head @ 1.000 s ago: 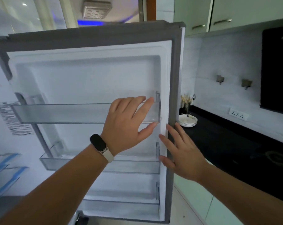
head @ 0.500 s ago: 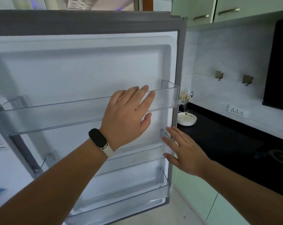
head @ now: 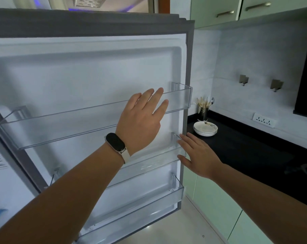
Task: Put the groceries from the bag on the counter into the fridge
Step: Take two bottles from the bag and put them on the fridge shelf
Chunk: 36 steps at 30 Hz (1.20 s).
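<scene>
The fridge door [head: 89,71] stands open, its white inner face towards me, with three clear plastic door shelves; nothing lies in them. My left hand [head: 142,120], with a dark watch on the wrist, is flat with fingers spread against the front of the top door shelf [head: 61,124]. My right hand [head: 196,155] is open at the door's right edge, fingertips by the end of the middle shelf [head: 154,164]. Neither hand holds anything. No grocery bag is in view.
A black counter [head: 246,148] runs to the right of the door, with a stack of white plates [head: 205,128] and a cutlery holder [head: 202,110] near the door edge. Green cabinets sit below and above. A wall socket [head: 263,118] is on the backsplash.
The door has swung so that its shelves now slant towards me. Both hands stayed on it, the left on the top shelf and the right at the door's edge.
</scene>
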{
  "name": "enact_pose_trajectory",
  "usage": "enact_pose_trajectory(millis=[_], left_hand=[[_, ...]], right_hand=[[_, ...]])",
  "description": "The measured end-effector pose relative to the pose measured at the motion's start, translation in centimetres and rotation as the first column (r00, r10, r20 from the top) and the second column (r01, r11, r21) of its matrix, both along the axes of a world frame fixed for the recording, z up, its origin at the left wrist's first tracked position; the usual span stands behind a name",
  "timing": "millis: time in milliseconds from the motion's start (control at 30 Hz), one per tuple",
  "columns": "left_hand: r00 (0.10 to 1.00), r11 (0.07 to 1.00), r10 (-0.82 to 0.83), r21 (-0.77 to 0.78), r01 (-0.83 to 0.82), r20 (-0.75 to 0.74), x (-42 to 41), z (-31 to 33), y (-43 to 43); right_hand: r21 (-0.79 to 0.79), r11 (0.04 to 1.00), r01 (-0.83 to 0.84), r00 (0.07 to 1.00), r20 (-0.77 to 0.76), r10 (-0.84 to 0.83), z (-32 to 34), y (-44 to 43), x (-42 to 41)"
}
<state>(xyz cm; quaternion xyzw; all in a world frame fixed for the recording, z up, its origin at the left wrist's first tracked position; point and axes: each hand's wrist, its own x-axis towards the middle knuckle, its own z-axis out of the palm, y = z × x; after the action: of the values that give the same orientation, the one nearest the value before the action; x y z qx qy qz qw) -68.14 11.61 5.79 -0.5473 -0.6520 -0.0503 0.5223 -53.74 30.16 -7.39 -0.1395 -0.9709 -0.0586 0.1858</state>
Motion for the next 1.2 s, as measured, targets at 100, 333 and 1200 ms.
enact_pose_trajectory(millis=[100, 333, 1200], left_hand=[[0.999, 1.000, 0.009, -0.017, -0.009, 0.034, -0.1, 0.2, 0.2], [0.973, 0.974, -0.223, -0.031, 0.225, 0.059, 1.0, -0.7, 0.6], [0.671, 0.624, -0.334, -0.379, 0.684, 0.662, 23.8, -14.3, 10.9]], right_hand=[[-0.006, 1.000, 0.000, 0.999, 0.040, 0.000, 0.6, 0.3, -0.2], [-0.055, 0.998, 0.027, 0.998, 0.052, -0.025, 1.8, -0.2, 1.8], [-0.140, 0.714, 0.686, 0.720, 0.271, -0.638, 1.6, -4.2, 33.7]])
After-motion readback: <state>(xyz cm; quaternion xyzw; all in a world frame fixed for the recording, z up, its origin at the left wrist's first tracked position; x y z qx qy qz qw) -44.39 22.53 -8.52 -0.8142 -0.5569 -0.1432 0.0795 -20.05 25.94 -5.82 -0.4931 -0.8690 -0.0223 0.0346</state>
